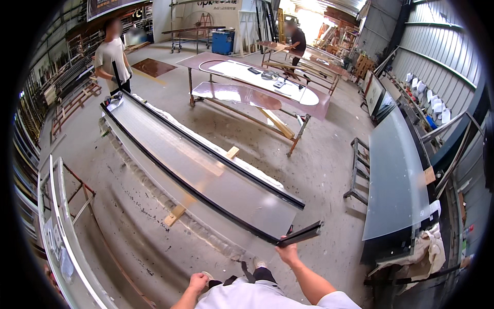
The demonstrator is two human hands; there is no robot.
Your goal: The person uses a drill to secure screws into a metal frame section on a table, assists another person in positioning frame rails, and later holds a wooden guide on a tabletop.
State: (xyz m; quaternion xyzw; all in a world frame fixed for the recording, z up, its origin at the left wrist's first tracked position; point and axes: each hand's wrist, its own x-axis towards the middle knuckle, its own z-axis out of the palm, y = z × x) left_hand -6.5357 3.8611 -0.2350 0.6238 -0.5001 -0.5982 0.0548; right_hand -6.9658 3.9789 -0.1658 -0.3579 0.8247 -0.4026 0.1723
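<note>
A long curved pane of frosted glass with black edging hangs above the concrete floor, running from near me to the far left. My right hand grips its near end by the black edge strip. A person in a pale shirt holds the far end. My left hand hangs low beside my body, fingers curled, with nothing visible in it. Wooden battens and a strip of clear wrapping lie on the floor beneath the pane.
A metal trestle table with curved glass sheets stands beyond the pane. Another large frosted sheet rests on a stand at right, beside a low metal rack. A framed panel leans at left. A second person works far back.
</note>
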